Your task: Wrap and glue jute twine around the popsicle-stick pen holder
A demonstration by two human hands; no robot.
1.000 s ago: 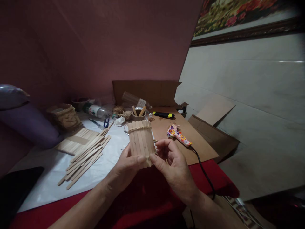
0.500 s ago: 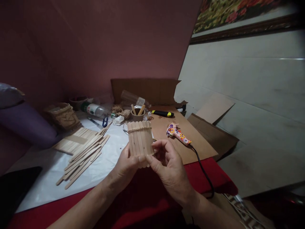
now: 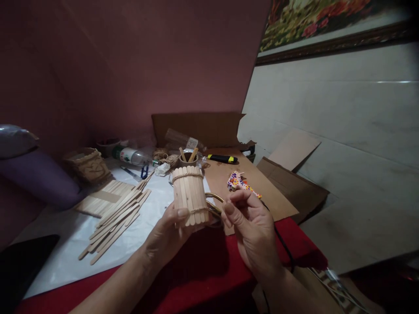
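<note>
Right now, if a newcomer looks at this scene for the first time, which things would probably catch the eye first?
Probably the stick-covered cylinder in the left hand, near the centre, with twine around its top and bottom. Next, perhaps the flower-patterned glue gun on the cardboard sheet, partly hidden behind the right hand. The loose wooden sticks spread on the white sheet at left may also stand out.

One head-worn camera looks forward and down at the craft-stick container from close on its near side. Its view reaches past the container to the mauve wall.
</note>
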